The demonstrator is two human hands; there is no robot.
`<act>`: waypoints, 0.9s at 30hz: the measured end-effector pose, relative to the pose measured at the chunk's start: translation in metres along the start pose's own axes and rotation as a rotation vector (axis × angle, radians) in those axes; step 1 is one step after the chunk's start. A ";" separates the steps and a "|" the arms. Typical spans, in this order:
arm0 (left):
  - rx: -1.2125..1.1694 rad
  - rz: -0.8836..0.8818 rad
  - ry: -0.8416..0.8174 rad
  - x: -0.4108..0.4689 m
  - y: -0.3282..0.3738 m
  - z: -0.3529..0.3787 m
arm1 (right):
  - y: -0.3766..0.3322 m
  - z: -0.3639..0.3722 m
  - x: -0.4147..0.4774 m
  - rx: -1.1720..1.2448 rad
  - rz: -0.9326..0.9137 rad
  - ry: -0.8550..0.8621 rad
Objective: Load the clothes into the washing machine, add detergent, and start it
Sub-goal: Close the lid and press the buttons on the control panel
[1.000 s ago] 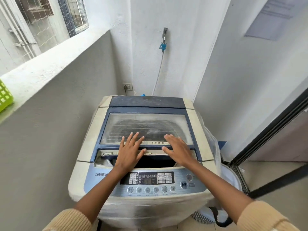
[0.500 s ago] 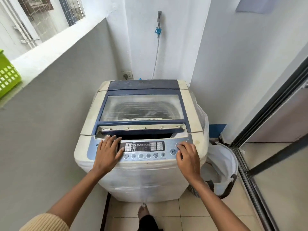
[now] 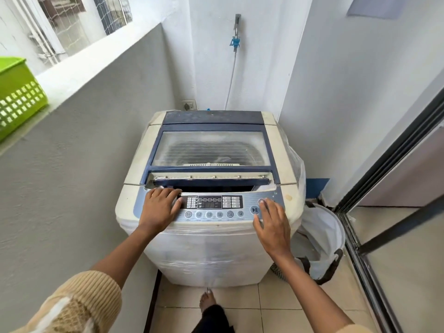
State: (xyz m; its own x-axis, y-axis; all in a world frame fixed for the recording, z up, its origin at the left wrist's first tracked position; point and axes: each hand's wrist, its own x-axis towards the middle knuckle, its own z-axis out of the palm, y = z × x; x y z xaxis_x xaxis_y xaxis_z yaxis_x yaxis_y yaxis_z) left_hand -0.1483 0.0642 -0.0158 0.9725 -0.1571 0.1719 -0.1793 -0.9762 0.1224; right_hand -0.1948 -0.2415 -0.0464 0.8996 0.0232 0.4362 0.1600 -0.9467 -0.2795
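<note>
The washing machine [image 3: 209, 188] stands in the corner between a grey wall and a white wall, its body wrapped in clear plastic. Its folding lid [image 3: 211, 150] with the glass window is almost down; a dark gap stays open at the front edge. Through the glass the ribbed drum shows, but what lies in it I cannot tell. The writing on the control panel [image 3: 213, 207] is too small to read; only a play/pause sign on a round button [image 3: 254, 209] is clear.

The left hand [image 3: 159, 210] rests flat on the left end of the panel, fingers relaxed, grip holding nothing. The right hand [image 3: 272, 224] is spread wide, one fingertip touching a round button [image 3: 262, 201] at the right end.

A white laundry basket [image 3: 319, 239] stands right of the machine; its inside looks bare. A green basket [image 3: 16, 97] sits on the ledge.
</note>
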 end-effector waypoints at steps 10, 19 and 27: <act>-0.006 0.028 0.088 0.002 -0.007 0.013 | -0.001 0.012 -0.002 0.028 0.049 0.037; -0.020 0.044 0.108 0.003 -0.012 0.018 | -0.001 0.031 -0.004 0.004 0.090 0.118; -0.027 0.031 0.096 0.002 -0.011 0.016 | 0.000 0.035 -0.003 -0.008 0.092 0.165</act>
State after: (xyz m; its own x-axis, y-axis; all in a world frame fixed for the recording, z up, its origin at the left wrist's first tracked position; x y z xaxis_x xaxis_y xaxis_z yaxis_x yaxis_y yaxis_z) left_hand -0.1417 0.0723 -0.0325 0.9480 -0.1711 0.2683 -0.2144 -0.9665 0.1414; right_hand -0.1836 -0.2300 -0.0774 0.8313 -0.1157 0.5436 0.0763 -0.9451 -0.3178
